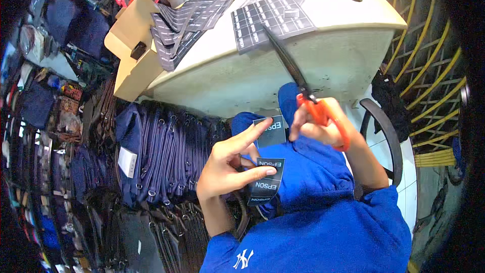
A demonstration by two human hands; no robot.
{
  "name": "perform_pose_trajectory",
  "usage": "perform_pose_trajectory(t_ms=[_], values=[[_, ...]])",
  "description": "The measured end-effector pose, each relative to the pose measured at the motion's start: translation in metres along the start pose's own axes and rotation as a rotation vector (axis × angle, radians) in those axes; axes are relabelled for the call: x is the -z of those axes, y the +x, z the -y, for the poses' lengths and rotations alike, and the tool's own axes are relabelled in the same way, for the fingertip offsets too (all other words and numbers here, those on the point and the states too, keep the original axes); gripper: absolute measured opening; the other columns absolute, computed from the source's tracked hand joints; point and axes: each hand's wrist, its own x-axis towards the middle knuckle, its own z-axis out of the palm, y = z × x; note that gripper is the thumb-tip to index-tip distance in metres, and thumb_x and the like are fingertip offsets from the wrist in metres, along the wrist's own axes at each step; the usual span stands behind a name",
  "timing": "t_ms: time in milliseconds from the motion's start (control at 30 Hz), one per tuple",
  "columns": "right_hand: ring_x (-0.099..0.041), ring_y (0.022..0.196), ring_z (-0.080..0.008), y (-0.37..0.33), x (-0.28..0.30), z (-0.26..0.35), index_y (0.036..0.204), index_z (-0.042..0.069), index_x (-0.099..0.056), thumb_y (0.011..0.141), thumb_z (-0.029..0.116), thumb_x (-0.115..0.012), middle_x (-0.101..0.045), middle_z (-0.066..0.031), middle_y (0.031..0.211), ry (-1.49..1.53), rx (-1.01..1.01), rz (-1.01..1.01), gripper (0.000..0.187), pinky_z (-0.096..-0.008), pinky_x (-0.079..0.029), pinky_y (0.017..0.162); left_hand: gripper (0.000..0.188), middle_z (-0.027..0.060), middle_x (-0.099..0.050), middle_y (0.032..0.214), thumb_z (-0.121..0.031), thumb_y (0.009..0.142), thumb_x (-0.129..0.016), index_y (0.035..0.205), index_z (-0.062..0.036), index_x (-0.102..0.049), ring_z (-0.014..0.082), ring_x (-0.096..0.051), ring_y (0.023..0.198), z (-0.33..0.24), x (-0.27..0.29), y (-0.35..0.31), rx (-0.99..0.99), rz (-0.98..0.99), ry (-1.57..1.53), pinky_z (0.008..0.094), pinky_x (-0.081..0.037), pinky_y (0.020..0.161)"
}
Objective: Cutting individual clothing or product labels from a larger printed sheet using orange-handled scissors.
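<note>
Left hand [221,166]: pinches strips [264,185]; I foresee slippage if slackened.
Right hand [323,127]: grips scissors [289,63]; careless swing may nick sheet [250,29].

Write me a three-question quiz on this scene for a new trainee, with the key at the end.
1. Which tool is in the person's right hand?
2. True or false: the left hand holds nothing.
3. Near which end of the table, as seen in the picture, is the open cardboard box? A) left B) right

Key:
1. The scissors, with orange-red handles.
2. False: it holds dark printed pieces.
3. A.
</note>
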Motion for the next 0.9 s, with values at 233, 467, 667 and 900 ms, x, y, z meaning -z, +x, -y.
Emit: perform_pose_trajectory(t_ms=[233,467,667,900], values=[[-0.061,0.072,-0.0124,0.009,-0.013,0.008,0.081,-0.001,-0.059,0.079,0.009,-0.065,-0.059,-0.0037,0.074,0.152,-0.117,0.008,0.012,-0.0263,-0.049,0.064,0.073,0.0095,-0.054,0.117,0.007,0.067,-0.073,0.132,0.0025,-0.041,0.0007,-0.045,0.066,0.006,-0.003,0.004,0.041,0.002,0.033,0.0152,-0.046,0.058],[-0.059,0.067,-0.0119,0.038,0.025,0.009,0.078,-0.001,-0.058,0.080,0.011,-0.062,-0.059,-0.0045,0.072,0.023,0.066,-0.125,0.013,-0.0258,-0.047,0.063,0.075,0.0119,-0.041,0.137,0.008,0.065,-0.074,0.132,0.0029,-0.040,0.0015,-0.046,0.069,0.001,0.001,0.002,0.072,-0.068,-0.006,0.0154,-0.046,0.058],[-0.052,0.059,-0.0064,0.116,0.099,0.003,0.082,-0.001,-0.062,0.082,0.023,-0.063,-0.063,-0.0048,0.070,-0.192,0.131,-0.366,0.024,-0.0223,-0.040,0.055,0.072,0.0135,-0.040,0.138,0.012,0.065,-0.072,0.130,0.0013,-0.044,0.0014,-0.046,0.071,0.007,0.001,0.000,0.008,-0.041,-0.084,0.0148,-0.044,0.060],[-0.052,0.060,-0.0075,0.142,0.124,0.026,0.081,0.001,-0.062,0.083,0.028,-0.066,-0.059,-0.0024,0.066,-0.304,0.095,-0.597,0.028,-0.0239,-0.040,0.057,0.067,0.0162,-0.040,0.136,0.016,0.065,-0.069,0.127,0.0027,-0.047,0.0023,-0.045,0.069,0.000,0.003,-0.006,-0.089,-0.096,-0.153,0.0157,-0.044,0.060]])
